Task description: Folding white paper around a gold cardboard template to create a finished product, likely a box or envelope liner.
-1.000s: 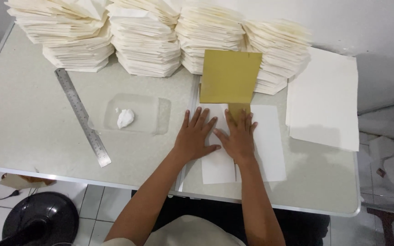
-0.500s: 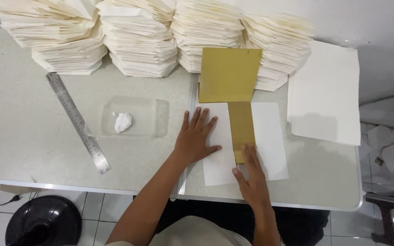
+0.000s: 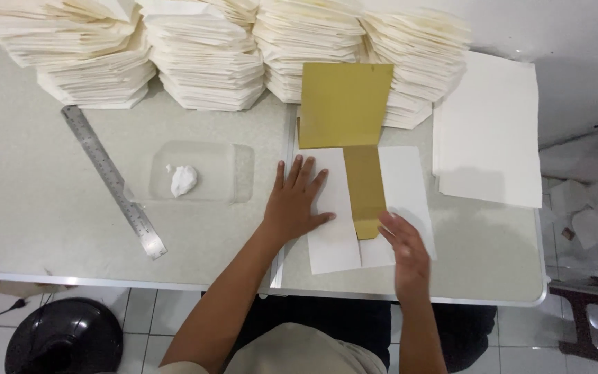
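Your left hand [image 3: 297, 201] lies flat, fingers spread and released, pressing the left flap of a white sheet of paper [image 3: 333, 235] against the pale table [image 3: 50, 208], while your right hand [image 3: 404, 253] hovers at the sheet's lower right edge, its fingers loosely curled and gripping nothing, the tips just beside the lower end of a mustard-yellow card template [image 3: 346, 104]. The template's broad upper part rests against the stacks behind, and its narrow strip runs down the middle of the white sheet, between the two folded flaps. Left of your left hand sit a clear plastic sheet [image 3: 233, 173] carrying a dab of white paste [image 3: 183, 179] and, further left, a steel ruler [image 3: 112, 179] lying diagonally. Tall stacks of folded cream paper [image 3: 202, 55] line the table's far edge, and a pile of flat white sheets [image 3: 487, 125] lies to the right, well apart from both hands. A black round object [image 3: 64, 339] stands on the tiled floor below.
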